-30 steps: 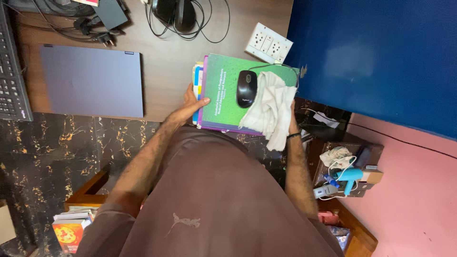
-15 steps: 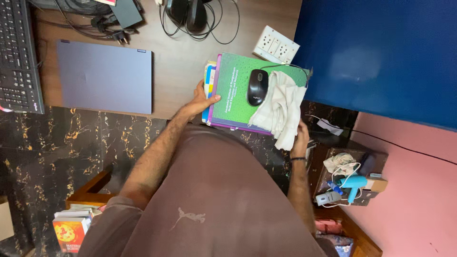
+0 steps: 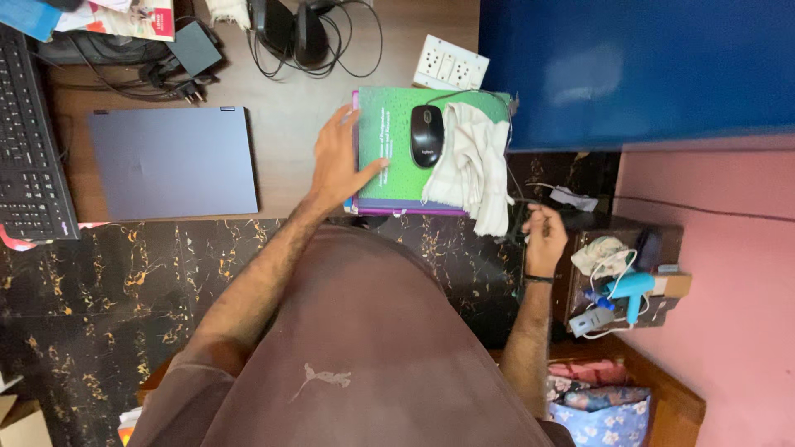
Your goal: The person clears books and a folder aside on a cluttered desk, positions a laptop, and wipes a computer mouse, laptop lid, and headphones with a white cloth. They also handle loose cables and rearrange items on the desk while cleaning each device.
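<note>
A stack of books with a green cover lies on the wooden desk near its front edge. On top sit a black mouse and a crumpled white cloth that hangs over the stack's front right corner. My left hand lies spread against the stack's left edge, thumb on the green cover. My right hand is off the desk, right of the cloth, with fingers curled beside a thin black wire. I cannot tell whether it pinches the wire.
A closed grey laptop lies left of the stack, with a black keyboard at the far left. Behind are a white power strip, tangled cables and a blue panel. A cluttered low shelf stands at the right.
The stack has moved forward onto the desk and now lies flat. My right hand has let go of its right side and dropped back; my left hand has opened out on the left edge.
</note>
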Available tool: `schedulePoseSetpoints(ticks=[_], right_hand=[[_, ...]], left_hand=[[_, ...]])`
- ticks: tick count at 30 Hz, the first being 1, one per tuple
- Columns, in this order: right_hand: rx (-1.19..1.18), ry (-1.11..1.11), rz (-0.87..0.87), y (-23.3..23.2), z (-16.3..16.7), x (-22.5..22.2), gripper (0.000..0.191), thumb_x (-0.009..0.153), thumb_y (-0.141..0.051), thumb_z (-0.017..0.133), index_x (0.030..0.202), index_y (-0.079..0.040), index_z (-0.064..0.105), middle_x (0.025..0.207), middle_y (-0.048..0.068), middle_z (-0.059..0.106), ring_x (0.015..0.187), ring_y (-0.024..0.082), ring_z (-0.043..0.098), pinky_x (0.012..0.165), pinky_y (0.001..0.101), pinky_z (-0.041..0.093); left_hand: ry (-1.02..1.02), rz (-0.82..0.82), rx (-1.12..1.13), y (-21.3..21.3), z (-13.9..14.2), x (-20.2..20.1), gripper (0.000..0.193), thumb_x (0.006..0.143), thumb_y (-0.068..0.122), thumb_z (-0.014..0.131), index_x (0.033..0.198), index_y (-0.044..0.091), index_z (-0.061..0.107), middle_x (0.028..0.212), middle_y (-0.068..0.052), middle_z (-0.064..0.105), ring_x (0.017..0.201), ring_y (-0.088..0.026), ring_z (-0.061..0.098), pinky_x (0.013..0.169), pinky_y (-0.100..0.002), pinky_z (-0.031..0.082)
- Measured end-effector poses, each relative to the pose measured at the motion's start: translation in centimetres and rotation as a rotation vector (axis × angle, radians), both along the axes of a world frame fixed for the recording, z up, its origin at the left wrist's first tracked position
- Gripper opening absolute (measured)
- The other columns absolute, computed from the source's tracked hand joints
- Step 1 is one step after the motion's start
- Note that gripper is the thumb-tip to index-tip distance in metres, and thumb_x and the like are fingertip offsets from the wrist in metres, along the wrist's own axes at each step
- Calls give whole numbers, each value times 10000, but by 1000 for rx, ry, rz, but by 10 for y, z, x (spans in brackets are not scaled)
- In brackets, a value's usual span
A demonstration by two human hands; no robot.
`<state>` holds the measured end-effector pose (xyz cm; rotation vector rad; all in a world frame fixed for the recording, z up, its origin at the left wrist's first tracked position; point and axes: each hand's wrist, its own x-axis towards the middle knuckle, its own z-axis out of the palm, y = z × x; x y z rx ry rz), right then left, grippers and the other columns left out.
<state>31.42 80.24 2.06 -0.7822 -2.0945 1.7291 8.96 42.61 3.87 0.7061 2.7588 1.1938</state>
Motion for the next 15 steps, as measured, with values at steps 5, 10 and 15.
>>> schedulePoseSetpoints(ticks=[5,10,15], right_hand=[[5,42,21,-26,88,-9,261,1113,-252,625,1206,-16,689,775,-35,564,668,24,461,588,173,339],[44,-41,221,-66,159,-28,270,1077,-236,616,1222,-28,707,734,-38,597,623,19,490,537,176,352],[-9,-40,436,-100,182,-42,275,1047,-181,613,1254,-24,704,761,-34,637,629,11,510,549,175,391]], left_hand=[[102,-366,36,67,69,0,772,913,331,797,1549,111,417,1589,-131,423,1464,-348,431,1215,-525,341],[287,-594,37,114,109,11,775,851,348,775,1532,181,444,1536,-118,468,1393,-337,451,1125,-557,357],[42,-764,237,114,117,24,466,963,305,702,1393,161,594,1242,-112,688,1113,-290,662,933,-451,511]])
